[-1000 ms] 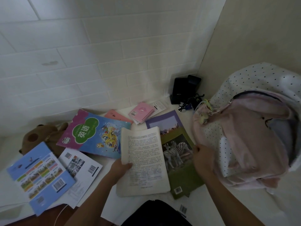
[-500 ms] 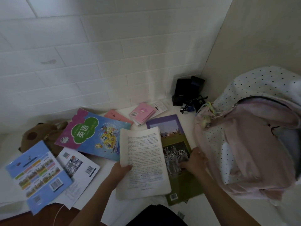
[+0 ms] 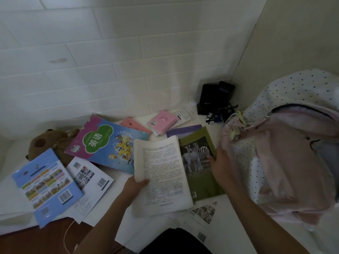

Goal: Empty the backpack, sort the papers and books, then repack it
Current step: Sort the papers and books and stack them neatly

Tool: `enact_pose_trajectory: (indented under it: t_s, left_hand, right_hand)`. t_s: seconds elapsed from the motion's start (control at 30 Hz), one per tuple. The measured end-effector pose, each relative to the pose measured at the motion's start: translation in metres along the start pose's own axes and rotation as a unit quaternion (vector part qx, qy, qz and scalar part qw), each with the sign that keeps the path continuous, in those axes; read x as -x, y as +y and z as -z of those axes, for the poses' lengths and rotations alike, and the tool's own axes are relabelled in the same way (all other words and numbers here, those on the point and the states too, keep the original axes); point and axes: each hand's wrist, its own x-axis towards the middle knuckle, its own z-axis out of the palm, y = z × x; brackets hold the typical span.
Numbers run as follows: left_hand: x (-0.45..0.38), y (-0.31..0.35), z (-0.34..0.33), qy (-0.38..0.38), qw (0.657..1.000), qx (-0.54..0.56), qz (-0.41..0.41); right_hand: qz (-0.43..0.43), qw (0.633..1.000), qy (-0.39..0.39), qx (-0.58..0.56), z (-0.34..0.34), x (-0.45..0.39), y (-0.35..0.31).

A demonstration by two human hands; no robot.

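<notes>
The pink backpack [image 3: 286, 162] slumps at the right, its opening facing up and left toward the books. Just left of it lies the green zebra book [image 3: 199, 162], long axis running away from the person, tilted slightly left at the top. Overlapping its left edge, the white text booklet [image 3: 162, 173] lies along the same axis. The right hand [image 3: 220, 165] grips the zebra book's right edge, fingers curled over it. The left hand [image 3: 134, 186] pinches the booklet's left edge, thumb on the page. Farther left sits a blue English textbook [image 3: 108, 143].
</notes>
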Motion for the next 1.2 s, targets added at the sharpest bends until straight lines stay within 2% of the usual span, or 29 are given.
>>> enact_pose_trajectory:
  t_s: [0.1, 0.17, 0.23, 0.4, 0.5, 0.57, 0.67, 0.7, 0.87, 0.93, 1.0, 1.03, 1.1, 1.17, 1.2]
  left_hand:
    - [0.006, -0.001, 0.002, 0.086, 0.992, -0.077, -0.043]
    - [0.011, -0.001, 0.005, 0.12, 0.988, -0.081, -0.049]
    - [0.013, -0.001, 0.009, 0.116, 0.989, -0.082, -0.029]
    - [0.017, -0.002, 0.009, 0.085, 0.994, -0.062, 0.009]
    - [0.018, -0.003, 0.005, 0.073, 0.996, -0.051, 0.016]
    - [0.018, -0.004, 0.004, 0.074, 0.996, -0.053, 0.019]
    - [0.018, -0.004, 0.001, 0.081, 0.995, -0.056, 0.022]
    - [0.019, -0.001, -0.001, 0.084, 0.995, -0.058, 0.018]
    - [0.025, 0.012, -0.012, 0.1, 0.989, -0.109, -0.007]
    - [0.031, 0.021, -0.019, 0.13, 0.976, -0.173, -0.011]
    - [0.04, 0.039, -0.028, 0.187, 0.95, -0.24, -0.075]
    - [0.046, 0.052, -0.034, 0.188, 0.95, -0.21, -0.137]
    - [0.068, 0.094, -0.049, 0.081, 0.979, -0.026, -0.187]
    - [0.081, 0.129, -0.064, -0.06, 0.981, 0.108, -0.148]
    - [0.079, 0.139, -0.07, -0.098, 0.978, 0.145, -0.117]
  right_hand:
    - [-0.019, 0.998, -0.063, 0.014, -0.009, -0.021, 0.0]
    - [-0.049, 0.991, -0.125, 0.022, -0.018, -0.029, 0.0]
    - [-0.07, 0.986, -0.15, 0.032, -0.024, -0.033, -0.003]
    - [-0.116, 0.985, -0.127, -0.009, -0.034, -0.04, -0.013]
    - [-0.117, 0.983, -0.106, -0.093, -0.03, -0.038, -0.02]
    - [-0.11, 0.975, -0.156, -0.117, -0.022, -0.038, -0.024]
    - [-0.069, 0.969, -0.232, -0.054, -0.009, -0.037, -0.022]
    - [-0.052, 0.972, -0.227, -0.028, -0.002, -0.036, -0.024]
    - [0.038, 0.993, -0.106, 0.047, 0.045, -0.034, -0.059]
    - [0.079, 0.988, -0.082, 0.102, 0.063, -0.028, -0.081]
    - [0.115, 0.977, -0.076, 0.162, 0.078, -0.015, -0.102]
    - [0.132, 0.97, -0.079, 0.186, 0.082, -0.007, -0.113]
    - [0.159, 0.959, -0.087, 0.216, 0.082, 0.013, -0.13]
    - [0.182, 0.948, -0.092, 0.243, 0.068, 0.033, -0.141]
    - [0.193, 0.941, -0.101, 0.26, 0.058, 0.042, -0.144]
